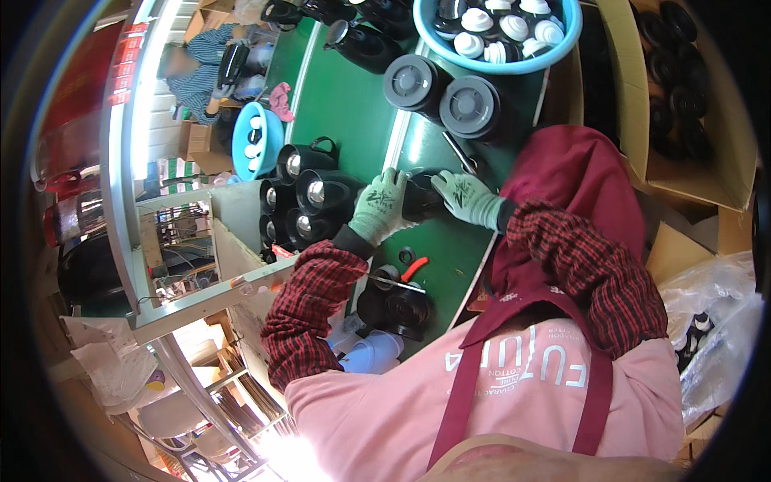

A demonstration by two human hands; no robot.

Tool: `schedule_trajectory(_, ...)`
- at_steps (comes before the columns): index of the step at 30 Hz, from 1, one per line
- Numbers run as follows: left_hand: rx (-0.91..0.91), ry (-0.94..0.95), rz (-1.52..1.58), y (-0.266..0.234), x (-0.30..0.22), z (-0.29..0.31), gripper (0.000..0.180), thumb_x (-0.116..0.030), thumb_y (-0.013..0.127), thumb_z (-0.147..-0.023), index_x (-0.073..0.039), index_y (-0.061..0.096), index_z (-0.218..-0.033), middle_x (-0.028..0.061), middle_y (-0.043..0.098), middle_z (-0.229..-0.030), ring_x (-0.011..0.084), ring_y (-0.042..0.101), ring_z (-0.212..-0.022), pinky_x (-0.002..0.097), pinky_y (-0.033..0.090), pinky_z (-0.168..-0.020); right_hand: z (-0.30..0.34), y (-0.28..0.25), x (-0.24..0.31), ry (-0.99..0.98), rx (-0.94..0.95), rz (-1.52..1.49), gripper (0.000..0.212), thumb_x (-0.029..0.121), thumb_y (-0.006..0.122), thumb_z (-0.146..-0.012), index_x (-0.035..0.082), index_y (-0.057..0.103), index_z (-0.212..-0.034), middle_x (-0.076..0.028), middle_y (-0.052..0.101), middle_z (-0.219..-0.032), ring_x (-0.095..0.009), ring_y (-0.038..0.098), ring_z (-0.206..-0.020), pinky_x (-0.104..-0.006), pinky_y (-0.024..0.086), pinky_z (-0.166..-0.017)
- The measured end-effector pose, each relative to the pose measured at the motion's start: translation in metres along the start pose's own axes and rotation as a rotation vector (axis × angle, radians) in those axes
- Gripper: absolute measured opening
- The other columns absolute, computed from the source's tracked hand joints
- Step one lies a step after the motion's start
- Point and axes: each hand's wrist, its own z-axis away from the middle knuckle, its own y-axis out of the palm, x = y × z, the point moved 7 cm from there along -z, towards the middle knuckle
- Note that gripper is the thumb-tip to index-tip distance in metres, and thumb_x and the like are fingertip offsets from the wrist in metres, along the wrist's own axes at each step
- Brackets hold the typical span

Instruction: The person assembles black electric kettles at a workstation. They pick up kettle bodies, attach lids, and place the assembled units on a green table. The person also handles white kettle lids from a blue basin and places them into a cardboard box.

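Both my hands wear pale green gloves and are closed around a dark, rounded black part (421,197) over the green work surface (349,112). My left hand (380,207) grips its left side, and my right hand (467,200) holds its upper right edge. Its exact kind is partly covered by my fingers. Beyond my right hand lies a shiny metal rod (458,153). Left of my left hand are several black jugs (321,193) with silvery insides. Nearer me lie a tool with an orange-red handle (415,268) and black round parts (407,309).
Two black containers with round tops (413,83) stand ahead, beside a blue basin (576,44) of white-and-black stoppers. A smaller blue basin (275,132) sits farther left, near another person (197,80). An open cardboard box (625,68) with black rings is at right.
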Motion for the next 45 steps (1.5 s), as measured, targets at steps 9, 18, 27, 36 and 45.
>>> schedule_trajectory(9,-0.023,0.033,-0.009,-0.045,0.096,-0.031,0.090,-0.048,0.094,-0.056,-0.010,0.056,-0.127,0.0172,0.059,-0.120,0.0369,0.064,-0.113,0.0458,0.055,-0.093,-0.005,-0.012,-0.018,0.250,0.098,-0.077,0.087,0.048,0.068,-0.088,-0.001,0.035,-0.151,-0.023,0.046,-0.145,-0.037,0.045,-0.134,-0.0492,0.037,-0.111)
schedule_trajectory(18,-0.315,-0.314,0.022,-0.050,0.278,-0.154,0.103,-0.017,0.094,-0.061,-0.021,0.045,-0.151,0.0161,0.052,-0.143,0.0367,0.056,-0.129,0.0445,0.050,-0.106,0.063,0.054,-0.020,-0.046,0.486,0.325,0.066,0.040,0.066,-0.087,0.002,0.055,-0.140,-0.022,0.046,-0.150,-0.037,0.036,-0.146,-0.0533,0.024,-0.121)
schedule_trajectory(27,-0.702,-0.651,0.084,-0.014,0.208,-0.159,0.089,-0.039,0.084,-0.075,-0.014,0.044,-0.151,0.0237,0.041,-0.152,0.0444,0.045,-0.135,0.0560,0.045,-0.105,0.088,0.079,-0.048,-0.129,0.465,0.216,0.044,0.022,0.046,-0.095,0.004,0.062,-0.132,-0.018,0.055,-0.141,-0.034,0.036,-0.147,-0.0541,0.022,-0.122)
schedule_trajectory(36,-0.750,-1.137,-0.017,0.097,0.169,0.038,0.100,-0.049,0.082,-0.076,-0.009,0.034,-0.154,0.0178,0.037,-0.152,0.0376,0.038,-0.139,0.0592,0.026,-0.114,0.068,0.058,-0.049,-0.112,0.499,0.064,0.052,0.027,0.073,-0.080,0.008,0.063,-0.127,-0.016,0.054,-0.139,-0.038,0.037,-0.143,-0.0550,0.025,-0.120)
schedule_trajectory(45,-0.539,-0.768,-0.044,0.090,0.159,0.078,0.052,-0.024,0.084,-0.074,-0.022,0.063,-0.122,0.0068,0.058,-0.117,0.0304,0.058,-0.112,0.0505,0.042,-0.091,0.039,-0.007,0.007,-0.013,0.168,-0.074,0.066,0.032,0.073,-0.084,0.013,0.049,-0.143,-0.016,0.047,-0.146,-0.039,0.038,-0.141,-0.0556,0.028,-0.118)
